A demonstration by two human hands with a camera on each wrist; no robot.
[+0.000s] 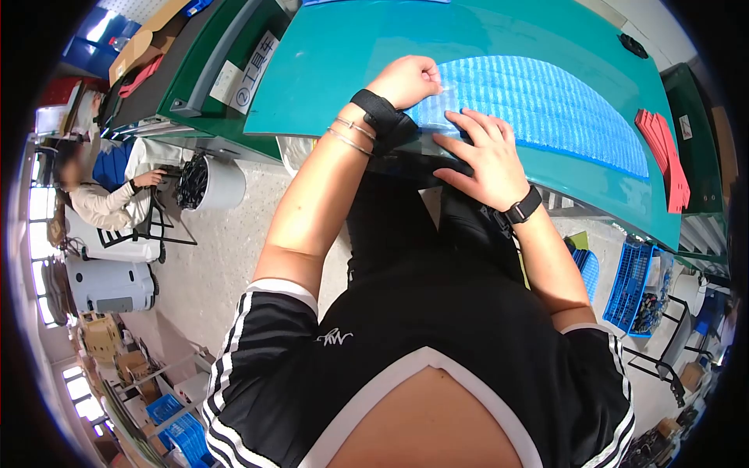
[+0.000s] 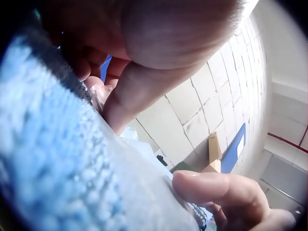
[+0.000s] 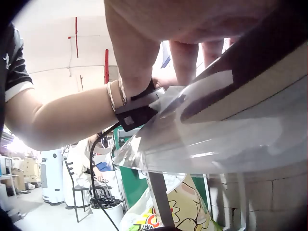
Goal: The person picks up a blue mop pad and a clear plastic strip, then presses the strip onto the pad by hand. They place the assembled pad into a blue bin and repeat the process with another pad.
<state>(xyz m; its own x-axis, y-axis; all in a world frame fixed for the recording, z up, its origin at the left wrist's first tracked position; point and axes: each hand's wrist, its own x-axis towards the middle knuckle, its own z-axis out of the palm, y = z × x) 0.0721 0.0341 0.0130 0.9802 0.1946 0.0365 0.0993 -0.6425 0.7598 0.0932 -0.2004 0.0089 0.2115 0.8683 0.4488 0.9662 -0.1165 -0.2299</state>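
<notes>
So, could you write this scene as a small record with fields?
surface: glossy green tabletop
main item: blue-and-white ribbed pad, one edge curved
cover: clear plastic film at the pad's left end
left hand: pinches the film
right hand: fingers spread, at the pad's near edge
right end: flat red strips, overlapping
background: seated person beside a round white bin

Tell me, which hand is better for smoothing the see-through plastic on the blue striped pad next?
Probably the right hand: its fingers spread over the clear plastic film and the blue striped pad. The left hand is curled, pinching the film, so it seems better for holding.
</notes>
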